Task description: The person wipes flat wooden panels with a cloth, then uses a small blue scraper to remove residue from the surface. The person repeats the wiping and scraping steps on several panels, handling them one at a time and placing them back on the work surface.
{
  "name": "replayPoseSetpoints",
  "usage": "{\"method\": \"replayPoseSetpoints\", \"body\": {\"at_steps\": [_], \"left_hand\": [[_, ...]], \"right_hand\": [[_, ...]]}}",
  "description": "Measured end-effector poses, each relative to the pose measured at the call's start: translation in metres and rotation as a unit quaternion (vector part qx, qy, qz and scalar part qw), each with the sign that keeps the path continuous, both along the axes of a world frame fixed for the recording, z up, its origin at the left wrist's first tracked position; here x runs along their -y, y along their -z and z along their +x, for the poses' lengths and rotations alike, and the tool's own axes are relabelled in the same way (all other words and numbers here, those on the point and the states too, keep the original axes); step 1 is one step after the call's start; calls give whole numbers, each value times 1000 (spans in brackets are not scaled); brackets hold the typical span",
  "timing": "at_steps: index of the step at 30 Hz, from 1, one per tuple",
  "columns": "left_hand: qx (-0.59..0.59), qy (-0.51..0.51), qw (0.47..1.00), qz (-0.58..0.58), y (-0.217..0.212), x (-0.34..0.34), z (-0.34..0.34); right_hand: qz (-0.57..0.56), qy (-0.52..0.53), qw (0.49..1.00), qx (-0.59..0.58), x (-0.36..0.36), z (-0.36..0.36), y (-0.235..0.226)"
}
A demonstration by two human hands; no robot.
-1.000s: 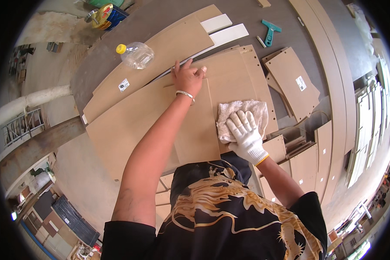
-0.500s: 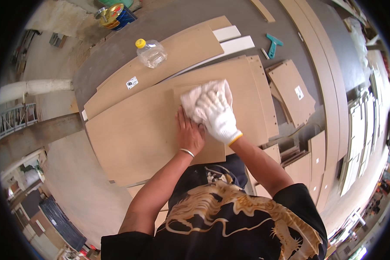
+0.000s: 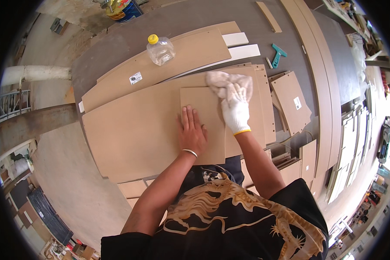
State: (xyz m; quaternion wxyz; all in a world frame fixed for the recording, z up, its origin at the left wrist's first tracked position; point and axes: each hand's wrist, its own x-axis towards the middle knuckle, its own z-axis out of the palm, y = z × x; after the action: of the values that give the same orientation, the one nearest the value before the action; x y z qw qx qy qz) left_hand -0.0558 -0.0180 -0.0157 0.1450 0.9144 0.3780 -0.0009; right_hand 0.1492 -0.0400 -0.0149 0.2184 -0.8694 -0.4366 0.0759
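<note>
My left hand [image 3: 192, 132] lies flat, fingers apart, on a small tan board [image 3: 203, 108] that rests on a larger tan panel [image 3: 134, 134]. My right hand [image 3: 235, 108], in a white glove with a yellow cuff, presses a crumpled white cloth [image 3: 223, 81] against the small board's far right corner. A thin band circles my left wrist.
A clear plastic bottle [image 3: 160, 50] with a yellow cap stands on a long board [image 3: 182, 58] beyond the panel. A teal scraper [image 3: 277, 54] lies at the far right. More boards [image 3: 290, 102] are stacked to the right. A paint can [image 3: 119, 8] sits at the top.
My gloved right hand and the cloth have slid right and away across the small board. My left hand has stayed pressed on the board's near part.
</note>
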Motion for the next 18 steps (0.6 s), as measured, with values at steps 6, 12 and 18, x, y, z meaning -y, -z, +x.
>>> {"method": "replayPoseSetpoints", "body": {"at_steps": [6, 12, 18], "left_hand": [[6, -2, 1000, -7, 4, 0, 2], [24, -1, 1000, 3, 5, 1, 2], [36, 1, 999, 0, -2, -3, 3]], "right_hand": [[86, -100, 987, 90, -7, -45, -9], [143, -255, 953, 78, -30, -29, -9], [73, -171, 982, -22, 62, -51, -40]]}}
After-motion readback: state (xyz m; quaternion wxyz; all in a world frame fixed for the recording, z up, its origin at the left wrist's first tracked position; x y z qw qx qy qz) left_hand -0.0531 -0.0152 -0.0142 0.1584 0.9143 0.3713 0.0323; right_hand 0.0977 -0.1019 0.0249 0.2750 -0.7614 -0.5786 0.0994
